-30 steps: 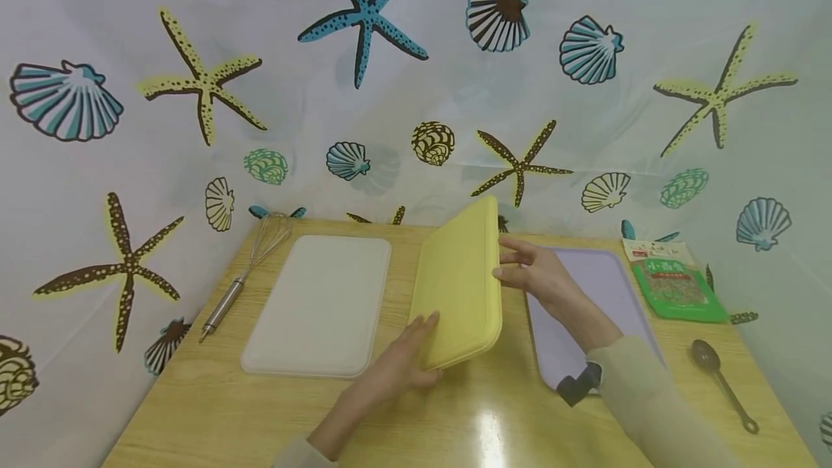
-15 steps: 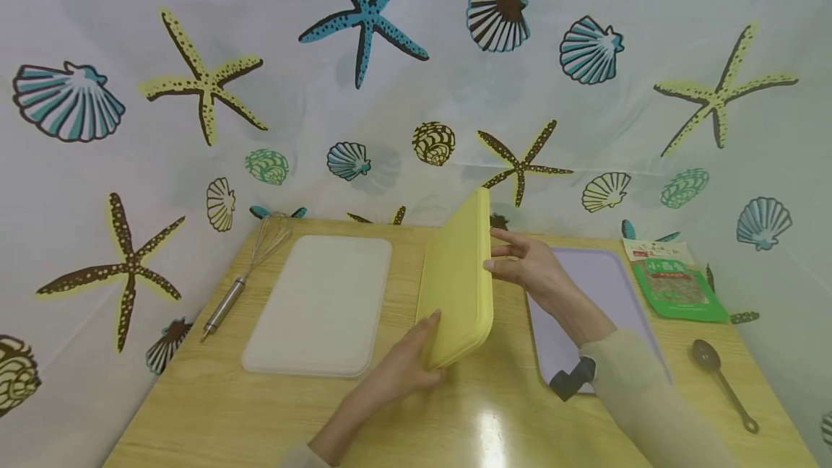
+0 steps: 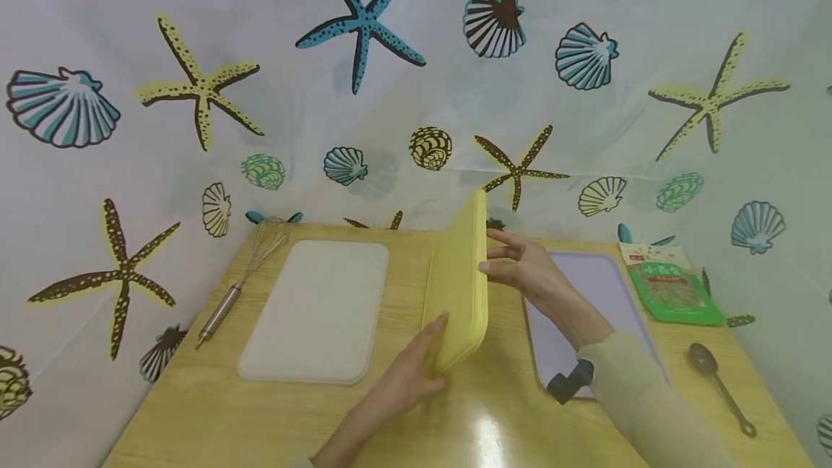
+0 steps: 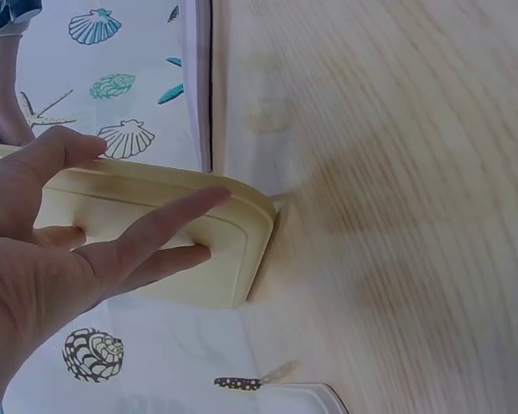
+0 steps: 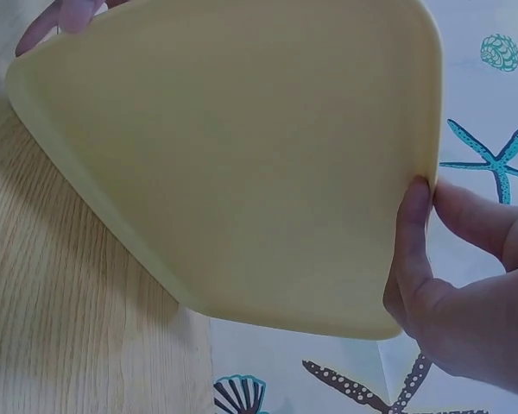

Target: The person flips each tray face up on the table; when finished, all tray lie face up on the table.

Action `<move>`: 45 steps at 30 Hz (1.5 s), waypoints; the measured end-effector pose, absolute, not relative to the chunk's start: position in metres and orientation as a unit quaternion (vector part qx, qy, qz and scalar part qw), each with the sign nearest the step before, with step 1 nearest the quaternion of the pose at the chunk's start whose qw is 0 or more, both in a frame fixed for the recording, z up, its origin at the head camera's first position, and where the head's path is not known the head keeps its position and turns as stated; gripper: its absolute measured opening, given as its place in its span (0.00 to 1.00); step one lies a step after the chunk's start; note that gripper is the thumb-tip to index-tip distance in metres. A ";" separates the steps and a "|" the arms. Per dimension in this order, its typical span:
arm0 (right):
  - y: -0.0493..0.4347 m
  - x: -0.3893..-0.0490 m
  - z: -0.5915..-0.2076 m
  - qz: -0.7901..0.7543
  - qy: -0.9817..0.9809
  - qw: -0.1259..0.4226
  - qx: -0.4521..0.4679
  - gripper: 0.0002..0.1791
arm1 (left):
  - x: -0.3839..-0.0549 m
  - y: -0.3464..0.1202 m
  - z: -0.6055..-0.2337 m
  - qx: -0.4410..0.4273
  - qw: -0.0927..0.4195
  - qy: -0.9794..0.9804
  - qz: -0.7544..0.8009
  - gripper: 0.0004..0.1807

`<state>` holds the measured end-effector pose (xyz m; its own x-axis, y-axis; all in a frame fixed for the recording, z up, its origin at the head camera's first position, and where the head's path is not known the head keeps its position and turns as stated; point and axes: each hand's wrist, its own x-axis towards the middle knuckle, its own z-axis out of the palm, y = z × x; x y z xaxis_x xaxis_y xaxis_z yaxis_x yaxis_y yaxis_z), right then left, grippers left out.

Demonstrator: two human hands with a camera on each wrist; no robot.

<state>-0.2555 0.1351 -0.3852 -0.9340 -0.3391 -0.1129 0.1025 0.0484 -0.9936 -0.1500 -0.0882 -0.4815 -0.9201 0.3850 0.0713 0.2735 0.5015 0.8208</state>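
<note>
A pale yellow tray [image 3: 451, 273] stands steeply tilted at mid-table, its lower long edge at the wood. My left hand [image 3: 404, 380] grips its near end, with fingertips [image 4: 198, 253] on the ridged underside and others over the rim. Farther back, my right hand [image 3: 534, 274] pinches the raised edge. In the right wrist view the thumb and fingers [image 5: 413, 233] sit on either side of that rim, and the tray's smooth inner face [image 5: 242, 172] shows bare. A dark band circles my right wrist.
A white tray [image 3: 315, 313] lies to the left, beside a whisk [image 3: 224, 309]. Right of the yellow tray lies a lilac tray [image 3: 594, 276], partly under my right arm. A green food packet [image 3: 676, 295] and a dark spoon [image 3: 705, 363] lie farther right. A shell-patterned curtain [image 3: 390, 114] surrounds the table.
The yellow tray has tipped more upright, its raised edge shifting left with my right hand. My left hand keeps its hold at the near end. The head view has shifted slightly.
</note>
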 end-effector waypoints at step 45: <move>0.096 -0.255 -0.365 -0.691 0.697 0.182 -0.053 0.39 | -0.130 -0.059 -0.415 0.191 -0.152 0.846 0.473 0.38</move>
<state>-0.2550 0.0964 -0.3651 -0.9281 -0.3255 -0.1808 0.1779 0.0389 -0.9833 -0.1301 -0.0590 -0.4147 -0.8811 0.1786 0.4380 0.4667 0.4791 0.7435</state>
